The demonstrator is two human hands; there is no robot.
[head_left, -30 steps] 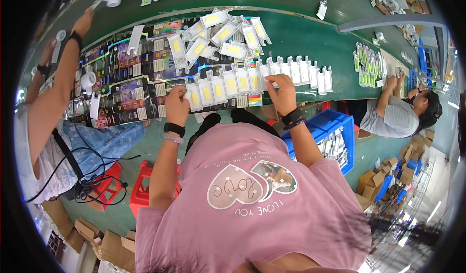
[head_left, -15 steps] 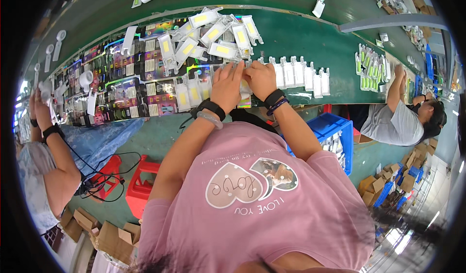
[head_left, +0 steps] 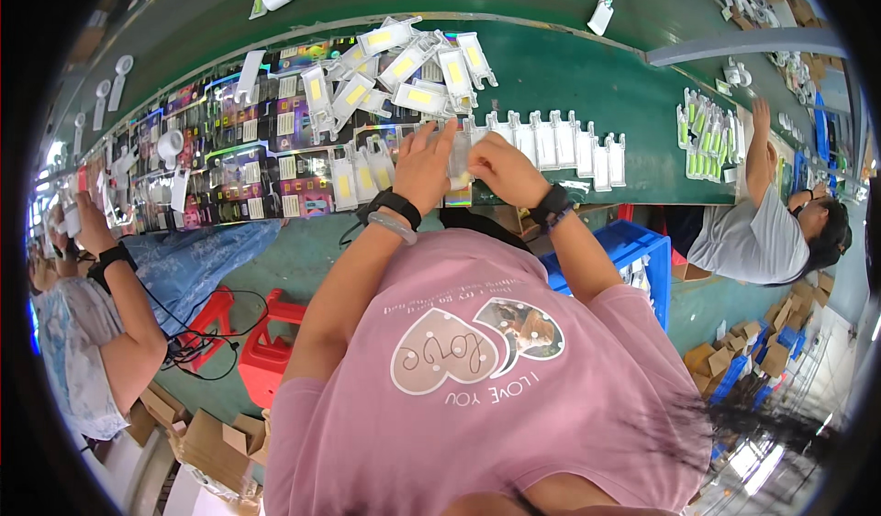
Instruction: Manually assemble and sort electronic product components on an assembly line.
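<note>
Plastic, clear and flat, fills the gap between the left hand [head_left: 424,169], its fingers stretched along the left edge of one panel [head_left: 461,154], and the right hand [head_left: 505,167], its fingers curled at the right edge; whether either pinches it I cannot tell. The step looks like handling that single panel, and the next move would call for keeping it steady and level with the white-faced panels [head_left: 547,142] to its right. Farther out, yellow-striped panels [head_left: 344,186] lie leftward and a loose heap of panels [head_left: 404,65] lies beyond on the desk [head_left: 587,76].

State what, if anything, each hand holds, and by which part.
The left hand and right hand flank a translucent white rectangular plastic panel; whether either grips it, and where, cannot be told.
</note>
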